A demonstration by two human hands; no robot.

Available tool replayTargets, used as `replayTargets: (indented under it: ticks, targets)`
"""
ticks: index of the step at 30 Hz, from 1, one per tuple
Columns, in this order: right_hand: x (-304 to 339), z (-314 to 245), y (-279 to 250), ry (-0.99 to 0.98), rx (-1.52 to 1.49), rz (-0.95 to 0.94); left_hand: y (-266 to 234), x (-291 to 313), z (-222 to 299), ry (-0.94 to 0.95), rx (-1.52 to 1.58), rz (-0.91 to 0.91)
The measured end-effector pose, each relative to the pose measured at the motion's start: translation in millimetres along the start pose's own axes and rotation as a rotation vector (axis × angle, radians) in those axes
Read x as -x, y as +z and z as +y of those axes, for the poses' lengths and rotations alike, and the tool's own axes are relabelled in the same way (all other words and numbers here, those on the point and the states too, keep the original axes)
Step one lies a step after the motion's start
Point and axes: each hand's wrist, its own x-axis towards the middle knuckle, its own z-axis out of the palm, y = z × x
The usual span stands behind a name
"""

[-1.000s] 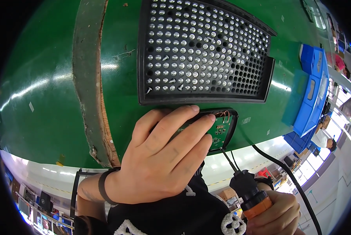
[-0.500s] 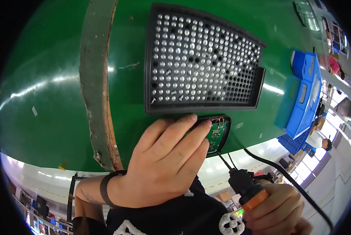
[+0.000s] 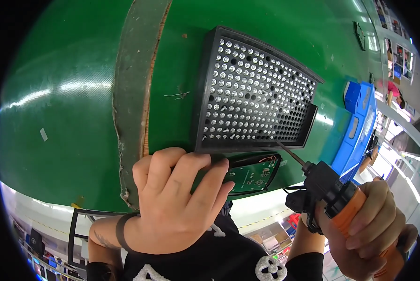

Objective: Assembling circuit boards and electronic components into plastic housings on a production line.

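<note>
In the head view, the orange-and-black electric screwdriver (image 3: pixel 324 182) has left the corner of the green circuit board (image 3: pixel 248 177), and its bit (image 3: pixel 293 153) now points to the near edge of the black screw tray (image 3: pixel 243 145), by the lowest row of screws (image 3: pixel 235 86); so the tool is off the board and at the fasteners. The right hand (image 3: pixel 371 229), to the right and near side of the tray, is wrapped round the orange handle. The left hand (image 3: pixel 179 201) has drawn back leftward, baring more of the board; it lies on the tray's near side with bent fingers over the board's left end, though whether it grips or merely rests there I cannot tell. The board sits just on the near side of the tray, in a dark, round-cornered shell (image 3: pixel 277 169), with small pale components and coppery wires (image 3: pixel 269 160) at the corner nearest the tray's near right.
</note>
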Motion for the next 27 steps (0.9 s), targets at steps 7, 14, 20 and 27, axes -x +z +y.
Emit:
replayTargets:
  ticks: [7,14,20,27]
  targets:
    - [-1,6,-16,0.245,-0.185,-0.237,1,4,-3,-0.019,-0.030,-0.006]
    - [-7,0,-15,0.280,-0.155,-0.246,4,1,-2,0.021,-0.016,0.046]
    - [0,10,3,-0.005,-0.118,-0.108,3,1,-4,0.016,-0.023,0.053]
    - [21,5,27,-0.332,-0.369,0.001,4,1,0,-0.009,0.032,0.013]
